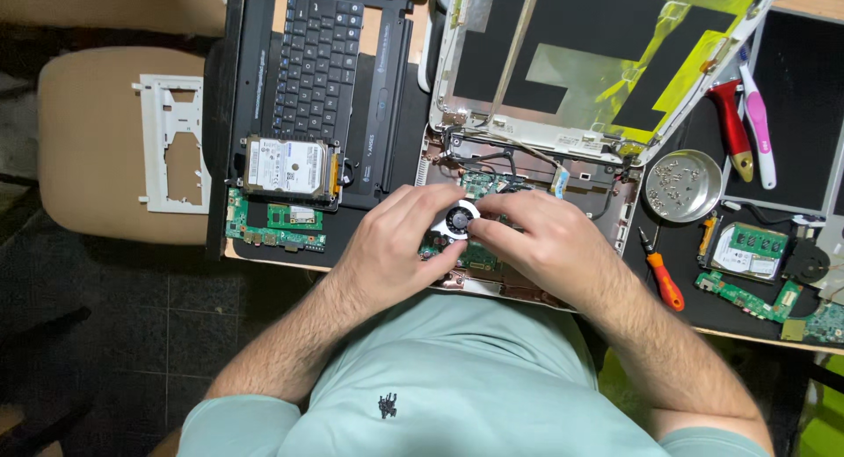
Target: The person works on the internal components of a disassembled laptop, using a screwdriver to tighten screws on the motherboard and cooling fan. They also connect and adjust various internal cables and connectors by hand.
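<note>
— Where are the hands?

— Both are over the opened laptop (607,189) at the near edge of the table (396,114). The left hand (396,242) and the right hand (549,242) meet at a small round fan (456,220), which sits on the green board (479,184) inside the laptop's base.

— Are they gripping it?

— The left fingers (440,246) curl around the fan's left and lower side, touching it. The right fingers (501,233) are bent close against its right side (whether they pinch it or only rest on it, I cannot tell). The fan's dark hub shows between the two hands.

— And what lies around?

— Behind the hands the laptop's lid (598,61) lies open, stripped of its screen, with yellow film and foil inside. To the left lies a black keyboard (316,61), and a hard drive (286,167) rests on its near end, with a green circuit board (277,224) just beside it. A white plastic frame (171,145) lies on a beige seat (88,141) further left.

— On the right?

— A round metal dish (684,186) of screws, an orange screwdriver (664,281) near the right wrist, a red-handled tool (731,127) and a pink one (758,127) side by side, and another drive (747,250) with memory sticks on it.
</note>
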